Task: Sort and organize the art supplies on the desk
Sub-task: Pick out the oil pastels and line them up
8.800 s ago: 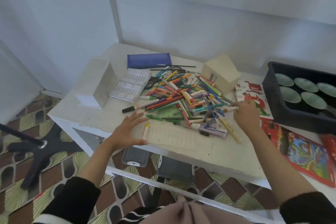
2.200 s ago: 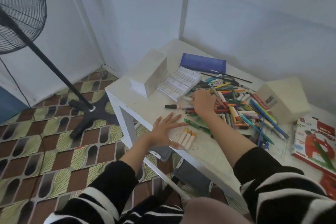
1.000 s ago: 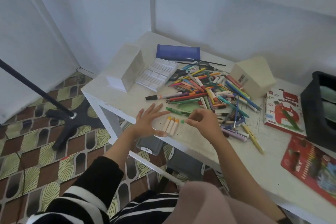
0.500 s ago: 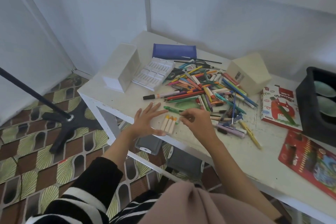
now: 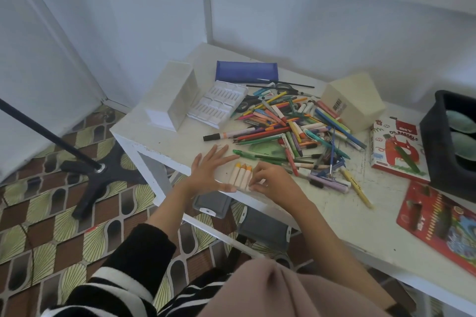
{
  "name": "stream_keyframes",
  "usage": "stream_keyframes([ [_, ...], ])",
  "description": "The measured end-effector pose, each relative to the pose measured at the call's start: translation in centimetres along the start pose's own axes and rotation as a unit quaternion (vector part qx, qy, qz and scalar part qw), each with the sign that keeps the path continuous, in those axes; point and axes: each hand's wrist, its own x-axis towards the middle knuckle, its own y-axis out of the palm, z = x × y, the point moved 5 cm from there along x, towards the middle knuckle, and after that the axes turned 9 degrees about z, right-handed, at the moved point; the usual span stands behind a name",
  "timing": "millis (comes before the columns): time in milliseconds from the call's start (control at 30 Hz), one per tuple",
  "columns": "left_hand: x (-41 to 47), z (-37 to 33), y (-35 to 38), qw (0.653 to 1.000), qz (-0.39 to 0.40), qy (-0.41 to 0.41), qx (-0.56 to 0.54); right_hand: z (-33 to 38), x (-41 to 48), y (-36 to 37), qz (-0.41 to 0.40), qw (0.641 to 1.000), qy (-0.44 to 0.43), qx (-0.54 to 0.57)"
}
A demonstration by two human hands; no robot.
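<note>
A loose heap of coloured pens, markers and pencils (image 5: 291,128) covers the middle of the white desk (image 5: 334,219). Near the front edge a short row of pale crayons with yellow and orange tips (image 5: 241,175) lies side by side. My left hand (image 5: 210,171) rests flat and spread on the desk, touching the row's left side. My right hand (image 5: 270,180) is curled at the row's right side, fingertips against the crayons; what it pinches is hidden.
A white open box (image 5: 175,98) and a white plastic tray insert (image 5: 219,103) sit at the back left, a blue pencil case (image 5: 247,72) behind. A cream box (image 5: 353,103), oil pastels box (image 5: 396,149), red pencil set (image 5: 443,221) and black bin (image 5: 450,141) are on the right. A fan stand (image 5: 95,170) is on the floor.
My right hand came back from the pile to the crayon row and now presses against its right side. My left hand has stayed flat beside the row.
</note>
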Motion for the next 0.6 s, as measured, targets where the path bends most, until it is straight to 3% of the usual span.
stream_keyframes([
  [333, 0.1, 0.0, 0.0, 1.0, 0.001, 0.006, 0.002, -0.8, 0.2, -1.3, -0.032, 0.999, 0.012, 0.004],
  [467, 0.2, 0.1, 0.0, 1.0, 0.004, 0.01, 0.003, -3.4, 0.8, -6.1, -0.11, 0.992, 0.059, -0.018],
  [600, 0.2, 0.2, 0.0, 1.0, 0.006, 0.01, -0.001, -7.9, 1.8, -11.5, -0.161, 0.973, 0.16, -0.043],
])
